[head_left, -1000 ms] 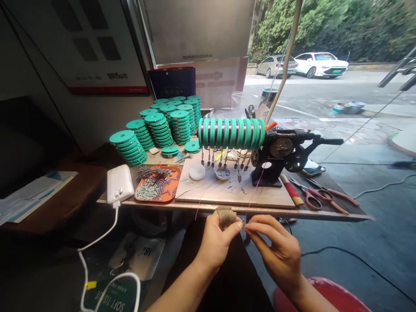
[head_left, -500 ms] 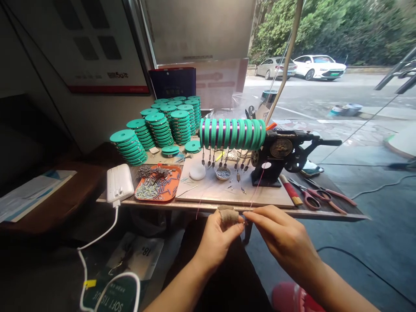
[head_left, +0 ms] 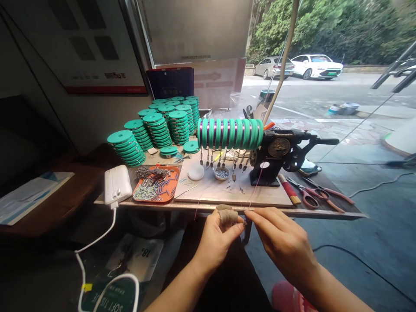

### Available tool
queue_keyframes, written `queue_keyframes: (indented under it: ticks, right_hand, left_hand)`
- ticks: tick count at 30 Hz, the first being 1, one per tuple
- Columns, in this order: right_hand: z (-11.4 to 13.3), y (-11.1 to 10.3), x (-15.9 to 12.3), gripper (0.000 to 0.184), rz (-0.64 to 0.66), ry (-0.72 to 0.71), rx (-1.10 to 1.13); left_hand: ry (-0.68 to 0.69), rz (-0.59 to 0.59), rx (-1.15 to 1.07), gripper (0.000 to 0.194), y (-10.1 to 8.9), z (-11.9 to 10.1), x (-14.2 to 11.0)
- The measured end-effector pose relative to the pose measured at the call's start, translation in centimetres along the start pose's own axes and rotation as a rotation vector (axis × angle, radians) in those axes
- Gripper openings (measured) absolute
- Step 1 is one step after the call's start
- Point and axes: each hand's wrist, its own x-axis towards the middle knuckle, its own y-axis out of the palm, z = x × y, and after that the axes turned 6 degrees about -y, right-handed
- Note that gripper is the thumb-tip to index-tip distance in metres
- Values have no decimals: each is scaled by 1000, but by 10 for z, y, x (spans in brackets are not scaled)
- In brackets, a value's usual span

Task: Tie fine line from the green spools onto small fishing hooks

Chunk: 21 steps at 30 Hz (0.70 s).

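Observation:
My left hand [head_left: 212, 242] is closed just in front of the table edge, with tan cloth tape [head_left: 228, 215] wrapped on its fingers. Thumb and forefinger pinch something tiny, too small to name. Close beside it, my right hand [head_left: 286, 236] has its fingertips pinched together on a thin pink line [head_left: 255, 190]. That line runs up toward a black hand-cranked winder [head_left: 274, 167]. On the winder's shaft sits a row of green foam spools [head_left: 230, 133] with purple line between them. Small metal swivels and weights [head_left: 234, 177] dangle below the spools.
Stacks of green spools [head_left: 152, 128] stand at the back left. An orange tray [head_left: 172, 195] of small metal parts, a small bowl [head_left: 222, 174] of beads and a white power bank [head_left: 117, 184] lie nearer. Scissors [head_left: 310, 199] and pliers [head_left: 338, 193] rest at the right.
The view has shifted slightly, so the table things sit a little further left. Both hands keep nearly the same pose, fingertips close together.

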Motion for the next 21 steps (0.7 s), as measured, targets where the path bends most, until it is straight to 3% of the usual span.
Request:
queue_keyframes:
  ticks: [4, 8, 10, 13, 15, 18, 21]
  right_hand:
    - [1, 1, -1, 25, -17, -45, 3]
    - [2, 1, 0, 24, -14, 0, 187]
    - [0, 2, 0, 20, 12, 168, 346]
    - [-3, 4, 0, 11, 85, 533, 601]
    - [-3, 7, 2, 14, 110, 721, 776]
    - [-3, 8, 6, 19, 95, 855, 948]
    - [-3, 8, 10, 18, 96, 878, 984]
  left_hand:
    - [16, 2, 6, 15, -1, 0, 0]
    - [56, -8, -14, 15, 0, 0, 2]
    - [66, -24, -31, 14, 0, 1, 2]
    - [65, -49, -25, 11, 1, 1, 3]
    - [43, -46, -29, 9, 1, 1, 3]
    - [-49, -8, -64, 8, 1, -2, 1]
    - [-144, -2, -88, 9, -1, -5, 0]
